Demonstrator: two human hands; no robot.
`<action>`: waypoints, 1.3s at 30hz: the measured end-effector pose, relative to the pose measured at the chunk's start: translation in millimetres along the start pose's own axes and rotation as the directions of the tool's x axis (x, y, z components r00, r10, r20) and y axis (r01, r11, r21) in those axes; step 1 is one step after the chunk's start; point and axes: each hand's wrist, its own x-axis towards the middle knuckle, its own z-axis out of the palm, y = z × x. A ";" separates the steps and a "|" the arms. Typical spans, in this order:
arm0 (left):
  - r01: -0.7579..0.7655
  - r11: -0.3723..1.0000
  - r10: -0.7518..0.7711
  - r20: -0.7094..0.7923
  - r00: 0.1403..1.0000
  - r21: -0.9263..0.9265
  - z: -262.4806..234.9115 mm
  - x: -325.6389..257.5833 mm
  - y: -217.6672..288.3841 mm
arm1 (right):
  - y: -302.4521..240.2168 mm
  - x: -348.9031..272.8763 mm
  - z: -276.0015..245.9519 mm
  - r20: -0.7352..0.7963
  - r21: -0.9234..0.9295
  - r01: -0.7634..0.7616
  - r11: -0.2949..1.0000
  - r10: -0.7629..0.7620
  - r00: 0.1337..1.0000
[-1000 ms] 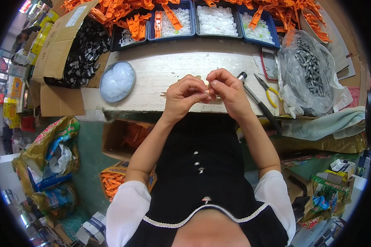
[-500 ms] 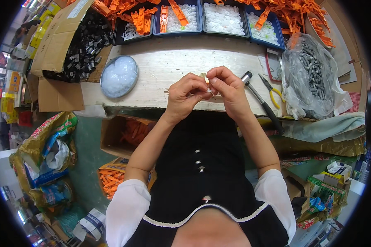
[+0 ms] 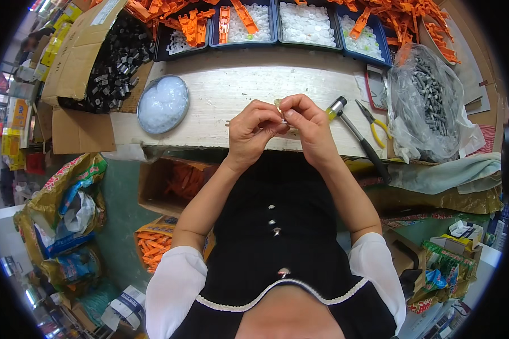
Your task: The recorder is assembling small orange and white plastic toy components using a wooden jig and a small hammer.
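We note both hands, left hand and right hand, pinched together on a small pale part above the worktop, just left of the hammer

Hammer, pliers, round dish

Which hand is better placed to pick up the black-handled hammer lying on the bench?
The right hand, probably. The black-handled hammer lies just to its right on the pale wooden bench, while the left hand sits farther off; both pinch a small pale part.
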 end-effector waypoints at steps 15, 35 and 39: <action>0.073 0.993 -0.074 0.010 0.997 0.097 -6.0 4.7 -7.0 | -2.0 -0.6 -17.0 0.352 -0.858 0.479 0.184 -0.469 0.810; -0.016 0.758 -0.205 0.261 0.943 0.652 -30.7 15.2 -25.8 | 16.2 14.5 -38.6 0.417 -0.901 0.435 -0.010 -0.302 0.857; -0.025 0.736 -0.232 0.287 0.929 0.677 -28.5 20.3 -25.0 | 18.6 13.5 -38.7 0.434 -0.895 0.446 -0.025 -0.285 0.855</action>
